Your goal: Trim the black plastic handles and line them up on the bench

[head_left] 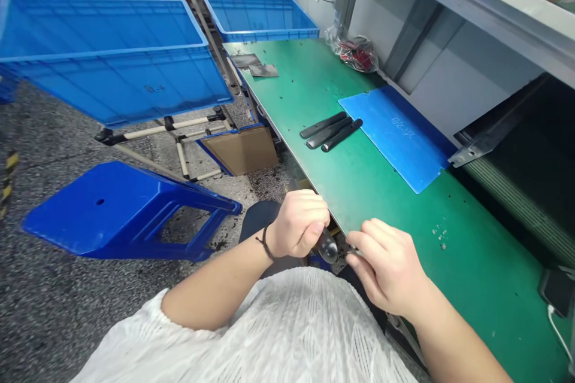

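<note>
Your left hand [299,224] is in front of you at the near edge of the green tabletop [404,221], fingers curled tight around a glossy black handle-shaped piece [329,249]; its rounded end sticks out below your thumb, toward your right side, just off the table edge. Dark cord bracelet [266,243] on that wrist. Your right hand [389,266] is just beside it, fingers bent, thumb and index tips near each other at the table edge; can't tell whether they pinch anything or how wide the gap is. Beyond your hands, three black handle-shaped pieces [330,133] lie side by side on the green top, slanted, near a blue plastic sheet [404,137] with pale markings. At the far end of the table: two gray flat pieces [263,70] by the left edge, a clear plastic bag [359,55] with something red inside near the wall. Small dark bits scattered over the surface. Dark device [556,290] with a white cable [558,329] at far right. On your left, blue stool [99,206] on the floor, large blue crate [148,87] on a pipe rack [179,125], second blue crate [265,18] past the table end.
</note>
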`<state>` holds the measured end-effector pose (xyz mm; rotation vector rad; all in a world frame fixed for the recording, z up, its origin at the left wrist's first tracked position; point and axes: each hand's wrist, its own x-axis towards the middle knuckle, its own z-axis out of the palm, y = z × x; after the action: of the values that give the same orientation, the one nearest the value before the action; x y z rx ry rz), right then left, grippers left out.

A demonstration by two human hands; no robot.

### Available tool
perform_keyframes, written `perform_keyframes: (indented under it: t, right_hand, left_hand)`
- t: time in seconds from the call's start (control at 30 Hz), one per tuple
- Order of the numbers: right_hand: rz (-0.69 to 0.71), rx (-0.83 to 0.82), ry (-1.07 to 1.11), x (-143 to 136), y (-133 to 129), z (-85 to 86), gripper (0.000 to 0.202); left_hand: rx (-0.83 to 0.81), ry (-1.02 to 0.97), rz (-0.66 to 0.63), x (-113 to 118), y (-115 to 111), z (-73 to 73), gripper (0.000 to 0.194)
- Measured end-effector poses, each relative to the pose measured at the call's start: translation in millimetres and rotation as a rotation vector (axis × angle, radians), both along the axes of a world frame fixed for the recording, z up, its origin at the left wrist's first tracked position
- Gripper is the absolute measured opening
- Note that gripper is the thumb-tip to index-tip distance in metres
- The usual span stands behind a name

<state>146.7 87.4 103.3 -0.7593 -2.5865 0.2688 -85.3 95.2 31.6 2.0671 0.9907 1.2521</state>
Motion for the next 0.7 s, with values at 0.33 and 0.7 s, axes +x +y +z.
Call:
perform_keyframes:
  t: [0.33, 0.7]
  right_hand:
    - [0.047, -0.066, -0.01, -20, 4, 0.7, 0.069]
    - [-0.049, 0.37, 0.017, -18, -3, -8.1, 0.056]
  left_hand:
    - [0.063, 0.049, -0.027, 10, -7, 8.3, 0.047]
    - [0.092, -0.057, 0.173, 20, -19, 5.4, 0.042]
